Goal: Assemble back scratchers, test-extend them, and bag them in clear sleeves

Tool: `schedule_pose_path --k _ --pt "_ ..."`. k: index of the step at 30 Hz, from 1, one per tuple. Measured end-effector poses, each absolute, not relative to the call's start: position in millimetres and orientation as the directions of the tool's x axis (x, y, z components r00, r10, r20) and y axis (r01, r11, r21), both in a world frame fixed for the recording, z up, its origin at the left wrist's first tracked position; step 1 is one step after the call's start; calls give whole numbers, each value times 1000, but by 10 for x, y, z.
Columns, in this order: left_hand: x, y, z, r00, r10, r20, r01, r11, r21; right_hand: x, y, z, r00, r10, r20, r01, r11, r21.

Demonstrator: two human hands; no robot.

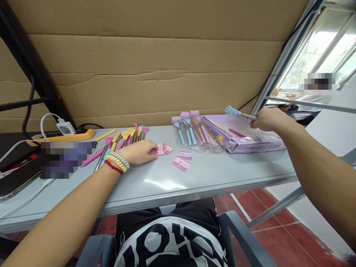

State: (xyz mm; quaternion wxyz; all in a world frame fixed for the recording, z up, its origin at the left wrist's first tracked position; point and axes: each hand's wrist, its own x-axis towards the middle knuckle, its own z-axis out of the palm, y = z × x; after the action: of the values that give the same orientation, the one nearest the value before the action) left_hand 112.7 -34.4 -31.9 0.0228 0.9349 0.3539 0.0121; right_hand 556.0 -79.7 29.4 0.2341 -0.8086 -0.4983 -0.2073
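Observation:
My left hand [142, 151] rests low on the table with its fingers curled together at the edge of some small pink printed cards [164, 149]. Two more pink cards [182, 163] lie just to its right. Held up over a purple box [241, 148], my right hand [269, 119] grips a light blue back scratcher [236, 111] by its handle, the hand-shaped end pointing left. Behind my left wrist, several loose back scratchers [126, 136] in yellow, pink and other colours lie in a heap. Several bagged back scratchers [191, 134] with card tops lie beside the box.
A pink stick [236, 132] lies on the box. At the left are a yellow power strip [72, 137], a white charger [66, 128], cables and a dark phone [19, 178]. Cardboard [155, 55] closes the back. Another person [317, 89] sits beyond the frame at far right.

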Motion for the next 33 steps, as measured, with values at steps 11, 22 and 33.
schedule_pose_path --k 11,22,33 --pt "1130 -357 -308 742 670 7 669 -741 64 4274 -749 776 197 581 790 965 26 -260" --pt "1121 -384 -329 651 732 201 674 -679 289 2991 -665 -243 -616 581 532 713 698 64" --pt "1134 -284 -338 795 570 206 554 -821 135 3014 -696 -340 -676 614 408 632 767 -110"
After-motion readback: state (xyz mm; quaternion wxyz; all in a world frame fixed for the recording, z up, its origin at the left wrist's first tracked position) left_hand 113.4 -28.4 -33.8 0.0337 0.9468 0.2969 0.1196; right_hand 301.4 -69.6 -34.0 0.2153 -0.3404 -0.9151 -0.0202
